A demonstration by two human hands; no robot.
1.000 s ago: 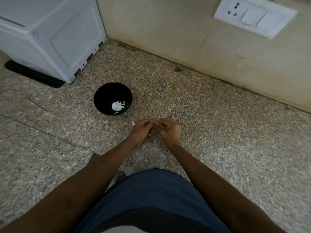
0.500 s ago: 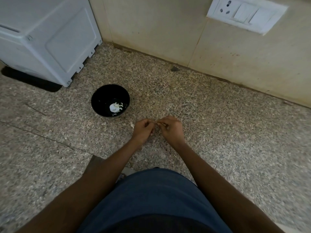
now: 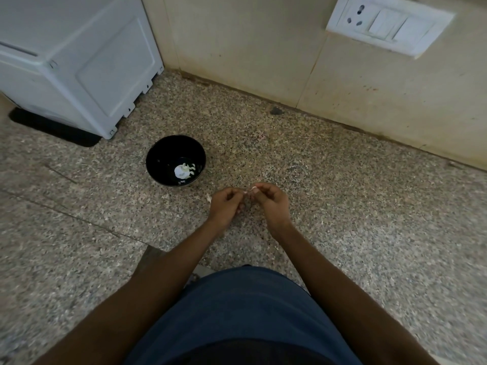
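This looks like a home kitchen. A speckled granite worktop point(image 3: 342, 212) runs up to a beige tiled wall point(image 3: 237, 48), which is stained along the joint (brownish marks near the base). A white switch plate with a socket point(image 3: 390, 25) sits low on that wall. A white plastic appliance point(image 3: 79, 61) stands on a black mat point(image 3: 52, 130) in the corner. A small black bowl point(image 3: 163, 159) holds pale peeled bits.

speckled stone counter point(image 3: 342, 206), beige wall point(image 3: 237, 43)
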